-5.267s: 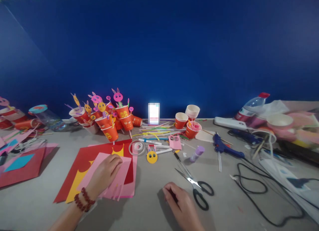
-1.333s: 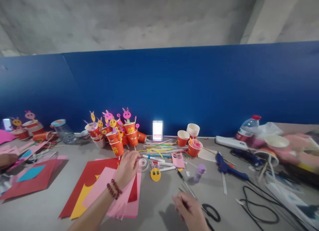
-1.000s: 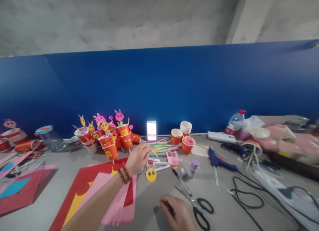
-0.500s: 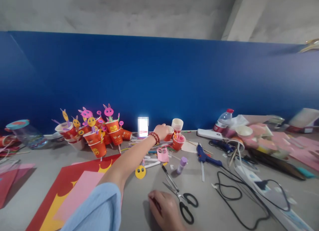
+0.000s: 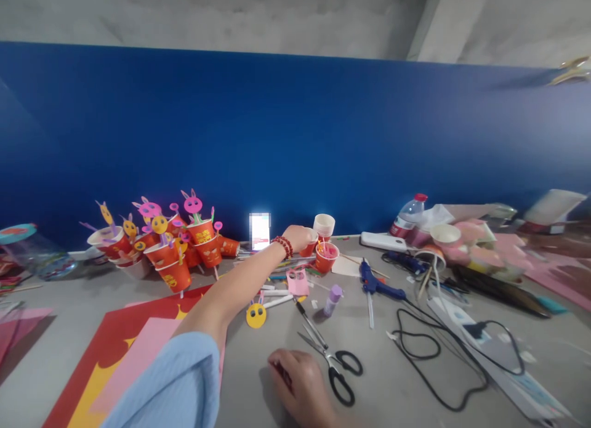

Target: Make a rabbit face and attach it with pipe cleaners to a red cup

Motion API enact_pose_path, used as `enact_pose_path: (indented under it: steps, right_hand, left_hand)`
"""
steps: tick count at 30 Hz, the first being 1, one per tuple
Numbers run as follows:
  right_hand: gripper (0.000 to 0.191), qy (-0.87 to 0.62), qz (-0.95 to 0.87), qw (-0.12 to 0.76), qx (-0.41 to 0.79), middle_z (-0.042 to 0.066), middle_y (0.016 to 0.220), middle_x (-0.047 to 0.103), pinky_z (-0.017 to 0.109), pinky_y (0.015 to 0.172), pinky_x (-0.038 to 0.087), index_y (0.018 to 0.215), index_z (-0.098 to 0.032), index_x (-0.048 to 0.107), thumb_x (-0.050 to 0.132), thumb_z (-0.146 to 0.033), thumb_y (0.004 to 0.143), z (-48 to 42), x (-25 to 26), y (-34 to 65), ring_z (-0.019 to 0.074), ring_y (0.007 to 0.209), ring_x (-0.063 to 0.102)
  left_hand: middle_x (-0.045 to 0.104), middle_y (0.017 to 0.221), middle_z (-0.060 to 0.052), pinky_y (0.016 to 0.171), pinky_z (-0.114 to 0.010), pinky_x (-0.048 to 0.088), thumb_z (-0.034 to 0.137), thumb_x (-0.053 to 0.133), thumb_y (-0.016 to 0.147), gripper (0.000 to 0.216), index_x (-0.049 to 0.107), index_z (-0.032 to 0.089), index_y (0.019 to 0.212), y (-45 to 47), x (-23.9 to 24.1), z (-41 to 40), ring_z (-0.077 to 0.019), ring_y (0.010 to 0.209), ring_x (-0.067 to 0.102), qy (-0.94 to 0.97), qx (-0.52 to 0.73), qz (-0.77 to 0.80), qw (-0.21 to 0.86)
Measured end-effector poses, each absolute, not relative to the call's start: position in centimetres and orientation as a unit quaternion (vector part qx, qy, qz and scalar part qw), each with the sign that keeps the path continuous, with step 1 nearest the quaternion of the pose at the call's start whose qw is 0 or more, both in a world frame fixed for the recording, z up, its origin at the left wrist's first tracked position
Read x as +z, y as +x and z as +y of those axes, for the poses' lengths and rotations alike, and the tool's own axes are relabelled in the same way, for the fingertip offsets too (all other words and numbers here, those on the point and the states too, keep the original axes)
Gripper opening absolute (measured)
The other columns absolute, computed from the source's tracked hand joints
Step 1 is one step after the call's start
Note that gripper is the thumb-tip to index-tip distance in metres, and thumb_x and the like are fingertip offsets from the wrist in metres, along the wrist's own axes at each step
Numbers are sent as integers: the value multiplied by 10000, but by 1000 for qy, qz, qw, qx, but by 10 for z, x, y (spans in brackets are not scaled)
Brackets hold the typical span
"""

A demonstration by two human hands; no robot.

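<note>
My left hand (image 5: 297,239) reaches far across the table, a red bead bracelet on its wrist. It is at a red paper cup (image 5: 308,249), overlapping the rim; its fingertips are hidden, so I cannot tell whether they grip. My right hand (image 5: 300,382) rests near the front edge with curled fingers; whatever is inside, if anything, does not show. Beside it lie open scissors (image 5: 330,357) with black handles and a pen (image 5: 311,323). A yellow paper face with eyes (image 5: 256,315), a pink paper piece (image 5: 297,282) and a purple-capped glue stick (image 5: 332,301) lie beyond.
Red cups with paper bunny figures (image 5: 173,274) stand at left, above red card (image 5: 101,335). A lit phone (image 5: 260,232) leans at the back. A blue glue gun (image 5: 376,283), its cable, a power strip (image 5: 498,369) and a bottle (image 5: 409,215) occupy the right.
The view has shifted slightly, moving everything a little left and up. My left hand has come slightly closer over the red cup. My right hand stays curled beside the scissors.
</note>
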State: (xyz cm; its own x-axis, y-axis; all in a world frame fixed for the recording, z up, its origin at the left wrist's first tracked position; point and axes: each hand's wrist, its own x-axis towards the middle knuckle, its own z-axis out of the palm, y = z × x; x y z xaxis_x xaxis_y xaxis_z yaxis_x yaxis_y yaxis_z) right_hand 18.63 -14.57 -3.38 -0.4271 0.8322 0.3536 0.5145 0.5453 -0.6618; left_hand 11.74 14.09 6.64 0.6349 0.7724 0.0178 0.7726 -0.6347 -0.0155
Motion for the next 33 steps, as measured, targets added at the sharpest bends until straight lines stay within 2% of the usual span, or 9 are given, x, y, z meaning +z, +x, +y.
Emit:
enact_pose_path:
  steps: [8,14,16,19,26,29,33]
  right_hand:
    - [147,-420,-813,338,222,-3,626,620,230,550,320,838,-209,617,483,-203,898,-146,-32,186,145,542,554]
    - [151,-413,-817,347,205,-2,630,629,235,555,322,841,-207,616,477,-195,899,-145,-35,186,149,547,558]
    - [163,-418,-816,345,201,0,631,632,236,560,326,843,-206,619,472,-206,913,-145,-34,187,151,555,560]
    - [195,-425,-815,340,199,5,632,639,240,578,339,845,-202,630,465,-239,941,-146,-31,189,154,572,570]
    - [240,-417,-809,366,194,35,701,682,258,606,390,840,-197,662,469,-272,961,-147,-29,198,171,633,606]
    - [245,-451,-787,385,171,50,741,687,276,629,433,858,-201,666,460,-272,971,-143,-27,210,189,668,619]
    - [189,-508,-774,366,96,85,908,711,312,722,478,971,-200,662,476,-226,953,-130,-22,232,233,821,656]
  left_hand:
    - [608,1251,-97,870,-446,556,328,606,948,338,577,171,1245,115,74,125,-237,1044,638,-900,-79,-427,48]
    - [609,1252,-95,871,-448,554,330,610,945,336,579,174,1241,108,97,112,-236,1043,639,-893,-161,-415,69]
    - [623,1212,-96,891,-442,538,313,582,960,280,601,162,1196,101,107,104,-235,1049,627,-884,-200,-415,71]
    - [641,1052,-114,928,-406,482,288,486,996,222,639,128,1022,83,117,82,-245,1056,577,-861,-266,-427,67]
    - [615,781,-19,770,-306,472,328,541,961,264,607,197,742,12,100,-23,-189,805,569,-841,-330,-428,-7]
    - [654,785,-15,799,-313,476,315,532,967,246,616,208,761,-20,82,-70,-196,833,576,-831,-349,-432,-39]
    - [651,881,-31,851,-326,487,354,530,964,216,637,227,826,-52,53,-108,-213,928,585,-753,-425,-479,-147]
